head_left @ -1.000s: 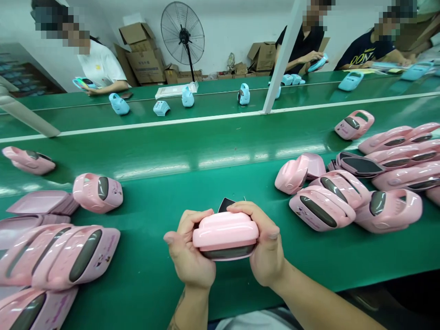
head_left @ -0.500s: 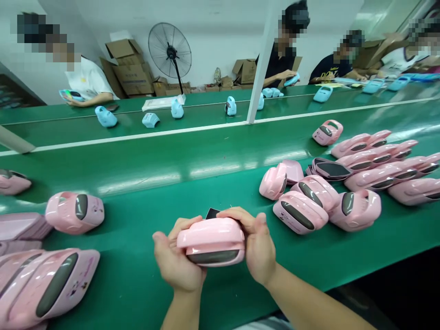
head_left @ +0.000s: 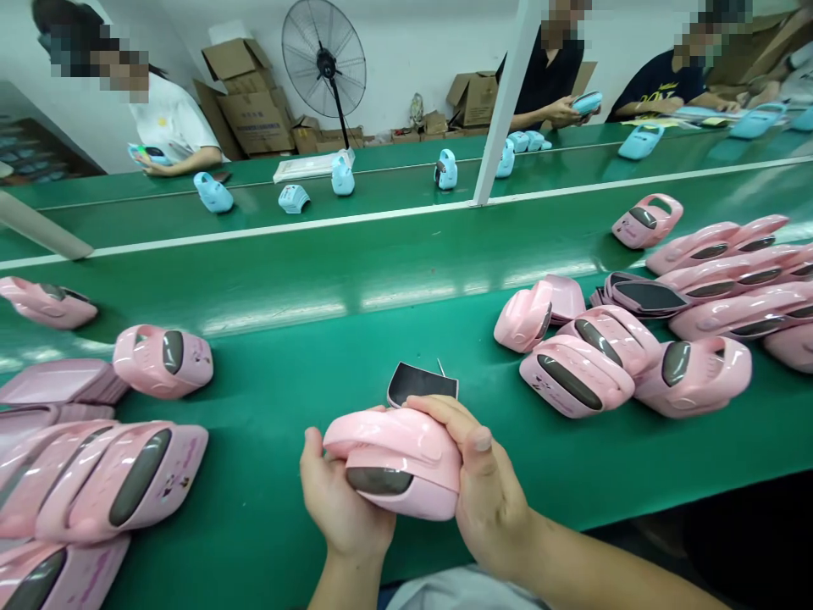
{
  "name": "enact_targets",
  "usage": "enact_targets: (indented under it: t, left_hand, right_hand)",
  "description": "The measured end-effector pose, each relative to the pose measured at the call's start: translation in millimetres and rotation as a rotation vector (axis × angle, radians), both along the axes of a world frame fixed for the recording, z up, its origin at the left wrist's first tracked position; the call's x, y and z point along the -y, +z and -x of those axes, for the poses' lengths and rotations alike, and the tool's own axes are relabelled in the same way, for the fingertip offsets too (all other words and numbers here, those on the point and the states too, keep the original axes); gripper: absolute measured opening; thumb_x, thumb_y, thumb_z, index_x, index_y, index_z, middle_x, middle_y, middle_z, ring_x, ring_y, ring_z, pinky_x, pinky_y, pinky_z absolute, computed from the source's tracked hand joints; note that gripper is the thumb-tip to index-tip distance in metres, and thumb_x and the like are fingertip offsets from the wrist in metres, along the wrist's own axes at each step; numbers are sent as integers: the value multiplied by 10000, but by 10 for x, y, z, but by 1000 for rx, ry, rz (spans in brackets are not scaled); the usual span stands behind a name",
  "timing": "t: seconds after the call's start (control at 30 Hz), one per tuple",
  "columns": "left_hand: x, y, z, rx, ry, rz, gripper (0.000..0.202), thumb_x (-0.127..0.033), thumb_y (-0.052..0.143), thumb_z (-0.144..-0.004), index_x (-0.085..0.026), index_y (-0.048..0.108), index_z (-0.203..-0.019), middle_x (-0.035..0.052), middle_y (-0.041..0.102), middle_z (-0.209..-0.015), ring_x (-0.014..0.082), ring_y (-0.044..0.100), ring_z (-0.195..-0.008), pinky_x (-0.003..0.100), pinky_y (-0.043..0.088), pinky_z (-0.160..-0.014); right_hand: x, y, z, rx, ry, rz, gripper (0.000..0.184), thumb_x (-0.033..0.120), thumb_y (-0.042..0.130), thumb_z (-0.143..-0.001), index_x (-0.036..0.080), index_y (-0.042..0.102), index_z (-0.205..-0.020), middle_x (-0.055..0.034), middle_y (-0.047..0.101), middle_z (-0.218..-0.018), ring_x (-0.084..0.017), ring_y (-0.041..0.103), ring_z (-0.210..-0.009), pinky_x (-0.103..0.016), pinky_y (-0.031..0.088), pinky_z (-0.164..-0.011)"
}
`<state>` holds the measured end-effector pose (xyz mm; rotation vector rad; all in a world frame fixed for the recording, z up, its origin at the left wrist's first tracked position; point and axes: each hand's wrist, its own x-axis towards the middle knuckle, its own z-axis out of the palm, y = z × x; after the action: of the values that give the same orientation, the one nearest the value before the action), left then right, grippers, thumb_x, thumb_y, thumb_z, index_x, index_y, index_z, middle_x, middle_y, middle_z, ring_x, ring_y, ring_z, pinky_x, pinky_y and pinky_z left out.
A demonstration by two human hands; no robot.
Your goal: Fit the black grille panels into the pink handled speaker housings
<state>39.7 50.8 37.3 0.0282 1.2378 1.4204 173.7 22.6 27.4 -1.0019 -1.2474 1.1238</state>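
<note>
A glossy pink plastic housing (head_left: pixel 397 453) with a moulded handle and a dark oval window is held between my two hands above the green bench. My left hand (head_left: pixel 348 500) cups its left end from below, thumb up along the side. My right hand (head_left: pixel 489 483) wraps its right end, with the fingers over the top far edge. Just beyond the housing, a flat dark panel with a pale rim (head_left: pixel 419 383) lies on the bench, partly covered by my right fingers. The underside of the housing is hidden.
Pink housings (head_left: pixel 575 377) and a stack of dark panels (head_left: pixel 644 295) stand to the right. More housings (head_left: pixel 162 363) and stacked pink covers (head_left: pixel 63 381) lie left. Beyond a white divider rail (head_left: pixel 285 227), blue housings (head_left: pixel 343 175) sit before several co-workers. A fan (head_left: pixel 325 63) stands behind.
The pink housing has turned in my hands, showing more of its right end and less of its window. The dark panel behind it is more exposed. The view has shifted left and down.
</note>
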Motion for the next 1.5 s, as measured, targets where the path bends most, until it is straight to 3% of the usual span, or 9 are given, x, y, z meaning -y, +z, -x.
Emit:
enact_targets:
  t: [0.13, 0.23, 0.37, 0.43, 0.5, 0.67, 0.93, 1.23, 1.5]
  left_hand:
    - [35, -74, -36, 78, 73, -37, 351, -512, 627, -838, -181, 660, -723, 57, 720, -708, 258, 731, -699, 385, 612, -709]
    - [137, -175, -33, 100, 41, -14, 324, -487, 640, -878, -170, 704, -870, 66, 755, -828, 261, 744, -771, 419, 631, -787]
    - [383, -260, 297, -392, 101, -168, 388, -485, 748, -898, -221, 743, -1182, 90, 778, -1243, 289, 751, -1125, 417, 586, -1034]
    - [495, -208, 557, -705, -51, -354, 558, -486, 846, -820, -250, 740, -1314, 116, 684, -1481, 353, 615, -1407, 450, 480, -1205]
    - [556, -97, 770, -878, -433, -415, 728, -447, 941, -678, -236, 764, -1352, 149, 619, -1568, 434, 490, -1522, 514, 384, -1289]
    - [455, 143, 835, -937, -968, -343, 895, -237, 991, -554, -318, 742, -1410, 134, 682, -1496, 472, 589, -1431, 601, 448, -1229]
    - [307, 223, 605, -562, -880, -383, 613, -141, 930, -562, -254, 849, -1159, 156, 809, -1196, 440, 736, -1180, 544, 577, -1055]
    - [263, 100, 652, -953, -1183, -596, 590, -329, 831, -812, -261, 702, -1384, 68, 785, -1272, 297, 752, -1107, 380, 587, -970]
    - [142, 269, 620, -958, -1294, -412, 636, -323, 824, -801, -279, 660, -1413, 56, 752, -1351, 308, 714, -1196, 415, 574, -1026]
  right_hand:
    - [76, 16, -53, -31, 160, 121, 536, 602, 461, -1087, 317, 563, -1529, -101, 633, -1514, -322, 612, -1370, -467, 515, -1148]
    - [134, -12, -135, 38, 289, 220, 782, 575, 734, -957, 326, 438, -1635, -119, 545, -1624, -367, 593, -1404, -506, 514, -1167]
    - [148, -34, -242, 122, 355, 249, 901, 462, 828, -910, 336, 369, -1674, -121, 473, -1687, -376, 519, -1492, -536, 460, -1228]
    - [112, -30, -292, 211, 443, 220, 912, 424, 855, -890, 319, 386, -1664, -126, 461, -1694, -376, 461, -1541, -566, 396, -1273]
    - [67, -25, -332, 293, 547, 169, 896, 415, 860, -886, 293, 409, -1650, -136, 454, -1693, -368, 431, -1563, -580, 353, -1298]
    - [7, 35, -382, 342, 678, 35, 872, 367, 803, -934, 276, 361, -1680, -148, 413, -1714, -362, 388, -1593, -588, 322, -1316]
    - [-60, 299, -362, 413, 654, 237, 743, 278, 778, -942, 332, 458, -1610, -99, 510, -1602, -324, 486, -1494, -559, 403, -1270]
    - [-138, 448, -291, 596, 646, 226, 603, 151, 738, -900, 285, 551, -1458, -100, 608, -1465, -298, 590, -1367, -540, 485, -1187]
    - [-292, 507, -329, 669, 725, 192, 567, 118, 654, -923, 250, 546, -1465, -105, 600, -1487, -280, 564, -1398, -507, 440, -1208]
